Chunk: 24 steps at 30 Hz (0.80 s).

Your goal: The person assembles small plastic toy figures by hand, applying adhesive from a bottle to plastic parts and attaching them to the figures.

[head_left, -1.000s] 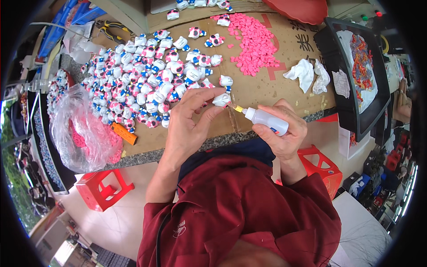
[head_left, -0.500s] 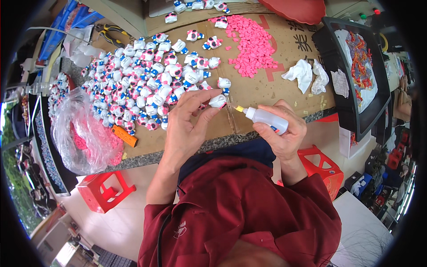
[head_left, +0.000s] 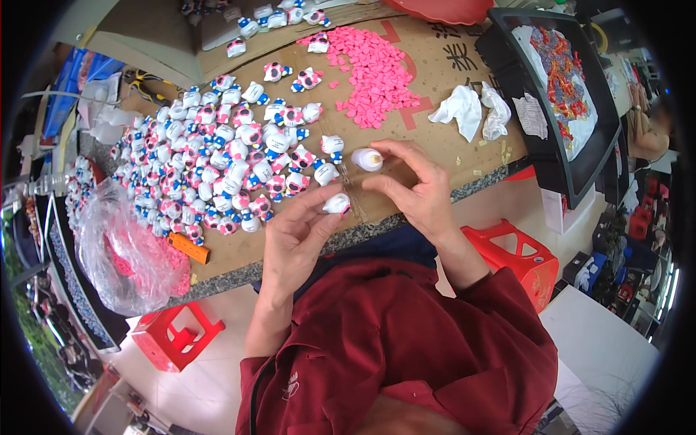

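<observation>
My left hand (head_left: 293, 235) pinches a small white cat-shaped figurine (head_left: 336, 204) between thumb and fingertips, low over the near part of the cardboard. Just beyond it, a white squeeze bottle (head_left: 366, 161) with a yellowish tip stands upright. My right hand (head_left: 417, 185) is open beside the bottle, index finger and thumb spread apart, with the index tip close to the bottle's side; I cannot tell if it touches. A big heap of similar white, pink and blue figurines (head_left: 235, 170) lies left of my hands. Small pink pieces (head_left: 373, 83) are spread out farther back.
Crumpled white tissues (head_left: 458, 112) lie right of the pink pieces, near a black tray (head_left: 609, 138) of red-orange items. At left are a clear plastic bag (head_left: 119, 254) holding pink pieces, an orange cutter (head_left: 188, 248) and pliers (head_left: 151, 88). Red stools (head_left: 515, 261) stand below the table.
The squeeze bottle, earlier tilted in my right hand with its tip at the figurine, now stands on the cardboard, released. My left hand keeps the figurine. The view has shifted slightly.
</observation>
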{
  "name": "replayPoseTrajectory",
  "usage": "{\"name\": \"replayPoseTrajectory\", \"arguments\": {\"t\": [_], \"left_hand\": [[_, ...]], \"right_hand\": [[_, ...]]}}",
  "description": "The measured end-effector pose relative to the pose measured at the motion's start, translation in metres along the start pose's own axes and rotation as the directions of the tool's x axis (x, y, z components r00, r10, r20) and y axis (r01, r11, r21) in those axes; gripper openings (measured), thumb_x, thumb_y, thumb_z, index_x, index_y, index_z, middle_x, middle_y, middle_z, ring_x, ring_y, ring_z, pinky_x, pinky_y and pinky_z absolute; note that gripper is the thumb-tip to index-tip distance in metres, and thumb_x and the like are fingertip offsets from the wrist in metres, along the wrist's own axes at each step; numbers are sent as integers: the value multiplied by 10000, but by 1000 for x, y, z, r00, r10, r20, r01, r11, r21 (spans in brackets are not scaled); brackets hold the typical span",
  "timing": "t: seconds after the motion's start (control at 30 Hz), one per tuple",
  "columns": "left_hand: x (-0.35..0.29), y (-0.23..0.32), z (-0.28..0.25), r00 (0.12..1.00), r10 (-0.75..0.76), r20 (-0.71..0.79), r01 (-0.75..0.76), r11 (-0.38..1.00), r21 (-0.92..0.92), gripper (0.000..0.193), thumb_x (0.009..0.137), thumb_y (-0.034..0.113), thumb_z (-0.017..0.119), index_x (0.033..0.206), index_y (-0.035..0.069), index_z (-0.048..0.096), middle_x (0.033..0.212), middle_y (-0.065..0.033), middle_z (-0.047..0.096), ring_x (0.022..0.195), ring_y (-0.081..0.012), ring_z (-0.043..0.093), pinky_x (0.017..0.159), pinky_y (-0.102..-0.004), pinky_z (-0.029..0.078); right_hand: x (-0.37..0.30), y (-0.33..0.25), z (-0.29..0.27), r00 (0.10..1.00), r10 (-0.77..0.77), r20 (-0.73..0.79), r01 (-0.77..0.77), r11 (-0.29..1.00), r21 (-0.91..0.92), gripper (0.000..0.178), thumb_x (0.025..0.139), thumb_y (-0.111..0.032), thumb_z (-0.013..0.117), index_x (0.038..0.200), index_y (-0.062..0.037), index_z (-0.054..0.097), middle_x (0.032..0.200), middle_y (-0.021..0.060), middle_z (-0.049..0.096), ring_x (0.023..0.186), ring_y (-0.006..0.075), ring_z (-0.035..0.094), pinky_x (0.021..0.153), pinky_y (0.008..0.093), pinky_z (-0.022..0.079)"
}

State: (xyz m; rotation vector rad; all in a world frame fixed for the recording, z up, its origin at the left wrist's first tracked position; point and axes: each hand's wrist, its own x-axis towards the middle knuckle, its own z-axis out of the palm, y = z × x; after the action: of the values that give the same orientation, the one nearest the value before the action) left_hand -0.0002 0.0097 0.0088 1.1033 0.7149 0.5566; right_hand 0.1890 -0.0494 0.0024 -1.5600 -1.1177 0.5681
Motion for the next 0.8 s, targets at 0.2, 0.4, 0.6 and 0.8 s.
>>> {"name": "replayPoseTrajectory", "arguments": {"t": [0.2, 0.4, 0.6, 0.8], "left_hand": [[0, -4, 1, 999, -37, 36, 40, 995, -89, 348, 867, -66, 579, 1213, -42, 549, 1141, -109, 595, 999, -148, 601, 861, -267, 500], [1, -4, 3, 996, -78, 52, 84, 990, -115, 368, 852, -55, 609, 1214, -47, 542, 1051, -100, 639, 968, -145, 612, 854, -269, 507], [-1, -12, 6, 996, -69, 61, 77, 988, -137, 334, 840, -48, 633, 1164, -38, 555, 1024, -104, 652, 933, -136, 623, 828, -261, 519], [2, -10, 14, 994, -112, 7, 112, 987, -118, 300, 849, -33, 618, 1140, -54, 548, 1008, -143, 642, 897, -199, 642, 783, -295, 533]], "right_hand": [[31, 18, -21, 997, -72, -28, 64, 973, -220, 242, 804, -1, 616, 1041, -42, 646, 975, 109, 631, 910, 275, 590, 793, 354, 473], [44, 26, -21, 947, -257, 192, 321, 790, -523, 301, 778, 48, 575, 1043, -75, 648, 1034, 91, 580, 924, 280, 564, 806, 377, 454], [18, 12, -35, 990, -137, 23, 137, 935, -326, 215, 792, 29, 590, 983, -50, 650, 932, 105, 594, 889, 280, 587, 774, 368, 461], [20, 18, -41, 996, -84, 38, 92, 914, -395, 89, 779, -62, 660, 860, -26, 659, 808, 87, 599, 829, 274, 584, 729, 362, 457]]}}
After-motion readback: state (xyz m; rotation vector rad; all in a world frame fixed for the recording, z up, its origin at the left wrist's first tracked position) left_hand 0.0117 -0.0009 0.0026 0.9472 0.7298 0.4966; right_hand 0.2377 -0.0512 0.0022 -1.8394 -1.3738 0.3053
